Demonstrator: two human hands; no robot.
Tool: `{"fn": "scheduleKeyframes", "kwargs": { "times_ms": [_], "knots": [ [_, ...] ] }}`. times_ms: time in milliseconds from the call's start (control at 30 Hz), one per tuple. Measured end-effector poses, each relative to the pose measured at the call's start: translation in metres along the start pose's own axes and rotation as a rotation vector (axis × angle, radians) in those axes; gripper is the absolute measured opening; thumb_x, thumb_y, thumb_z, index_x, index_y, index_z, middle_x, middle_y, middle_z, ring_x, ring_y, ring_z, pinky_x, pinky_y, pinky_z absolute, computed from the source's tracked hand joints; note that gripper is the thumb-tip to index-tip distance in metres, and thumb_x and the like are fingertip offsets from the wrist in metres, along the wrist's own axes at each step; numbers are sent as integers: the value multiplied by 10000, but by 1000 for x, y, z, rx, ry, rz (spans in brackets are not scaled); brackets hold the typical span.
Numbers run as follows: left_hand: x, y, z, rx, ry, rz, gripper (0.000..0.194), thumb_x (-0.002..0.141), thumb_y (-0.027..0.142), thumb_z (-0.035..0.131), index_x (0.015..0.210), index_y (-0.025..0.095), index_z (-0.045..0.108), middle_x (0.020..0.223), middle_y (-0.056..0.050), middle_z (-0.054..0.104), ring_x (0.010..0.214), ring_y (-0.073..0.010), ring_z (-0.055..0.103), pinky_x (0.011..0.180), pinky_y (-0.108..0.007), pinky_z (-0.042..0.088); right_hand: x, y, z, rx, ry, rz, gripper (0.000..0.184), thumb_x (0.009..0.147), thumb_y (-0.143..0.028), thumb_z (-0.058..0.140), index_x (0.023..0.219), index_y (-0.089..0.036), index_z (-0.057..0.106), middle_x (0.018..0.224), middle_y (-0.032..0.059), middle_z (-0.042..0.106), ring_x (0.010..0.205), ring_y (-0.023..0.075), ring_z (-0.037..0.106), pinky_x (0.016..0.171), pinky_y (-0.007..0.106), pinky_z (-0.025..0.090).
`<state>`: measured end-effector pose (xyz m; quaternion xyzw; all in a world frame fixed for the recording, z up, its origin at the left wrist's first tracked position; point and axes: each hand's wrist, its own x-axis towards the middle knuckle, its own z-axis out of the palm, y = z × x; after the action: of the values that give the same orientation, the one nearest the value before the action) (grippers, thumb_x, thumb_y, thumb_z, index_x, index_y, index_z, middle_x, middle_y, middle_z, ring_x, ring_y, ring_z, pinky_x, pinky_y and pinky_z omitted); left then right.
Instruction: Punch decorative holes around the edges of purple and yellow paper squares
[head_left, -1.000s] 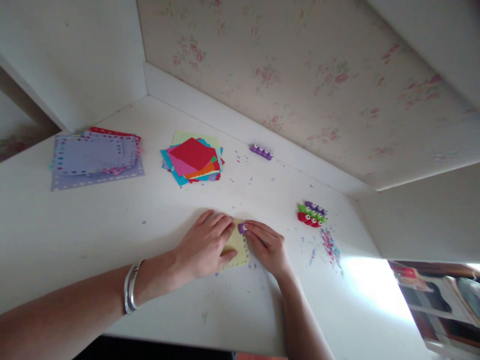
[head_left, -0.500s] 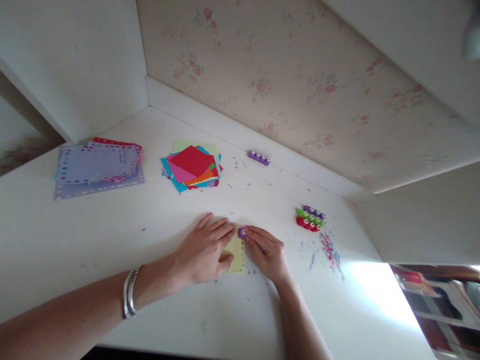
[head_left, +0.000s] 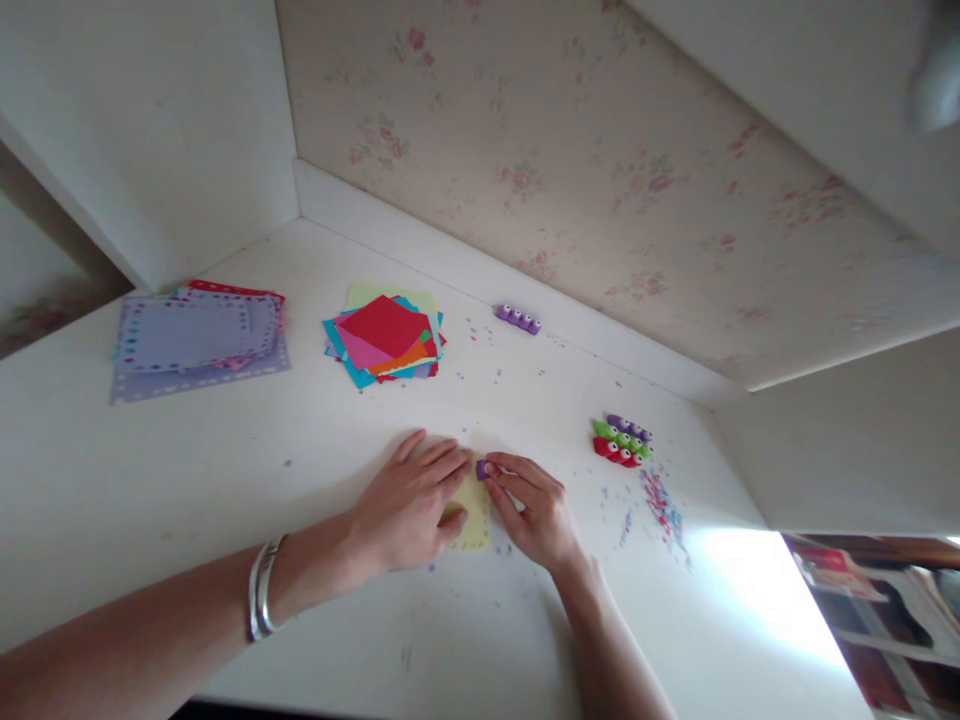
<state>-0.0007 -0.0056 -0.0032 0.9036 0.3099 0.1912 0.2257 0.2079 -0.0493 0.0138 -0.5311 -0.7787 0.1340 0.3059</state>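
A small sheet of pale yellow paper lies on the white desk, with small holes along its right and lower edges. Spread flat, my left hand presses on the sheet's left part and hides much of it. At the sheet's upper right corner, my right hand pinches a small purple hole punch between thumb and fingers. The punch's far side is covered by the fingertips.
Coloured paper sheets form a pile at the back. Hole-edged lilac sheets are stacked at left. A row of purple punches stands by the wall; purple, green and red punches sit at right, near scattered paper bits.
The view has shifted very slightly. My right thumb and fingers have moved a little on the purple punch, while my left hand stays flat on the paper.
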Motion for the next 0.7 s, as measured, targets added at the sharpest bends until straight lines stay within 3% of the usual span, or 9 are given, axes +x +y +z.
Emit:
{"fn": "scheduleKeyframes", "kwargs": {
  "times_ms": [267, 367, 467, 567, 700],
  "knots": [
    [6, 5, -3, 10, 89, 27, 489, 928, 382, 515, 1375, 190, 472, 1422, -98, 526, 1331, -248, 451, 1167, -489, 218, 8, 0, -8, -166, -132, -112, 224, 912, -137, 529, 1021, -224, 705, 1133, 46, 718, 1077, 224, 641, 925, 394, 513],
    [17, 11, 0, 7, 153, 148, 514, 962, 396, 478, 1416, 161, 423, 1478, -103, 465, 1388, -227, 393, 1177, -447, 271, 9, 3, -7, -209, -144, -111, 194, 887, -120, 511, 910, -186, 691, 978, 69, 738, 964, 221, 662, 829, 353, 527],
    [25, 11, 10, -12, 139, 257, 472, 991, 337, 441, 1417, 135, 417, 1460, -117, 481, 1391, -195, 391, 1165, -396, 333, 8, 5, -6, -239, -146, -91, 156, 828, -114, 523, 781, -173, 659, 781, 67, 713, 764, 205, 658, 705, 311, 524],
    [29, 4, 19, -29, 112, 280, 451, 1009, 252, 389, 1449, 160, 364, 1455, -112, 486, 1359, -166, 437, 1135, -382, 392, 8, 6, -6, -234, -170, -66, 162, 842, -116, 516, 785, -179, 654, 792, 61, 715, 745, 186, 659, 713, 285, 518],
    [29, -1, 17, -11, 133, 285, 457, 1002, 273, 421, 1449, 196, 368, 1442, -87, 507, 1341, -180, 464, 1118, -418, 414, 8, 6, -8, -198, -161, -37, 172, 875, -123, 508, 827, -186, 660, 830, 55, 723, 796, 182, 676, 763, 278, 523]
  ]
}}
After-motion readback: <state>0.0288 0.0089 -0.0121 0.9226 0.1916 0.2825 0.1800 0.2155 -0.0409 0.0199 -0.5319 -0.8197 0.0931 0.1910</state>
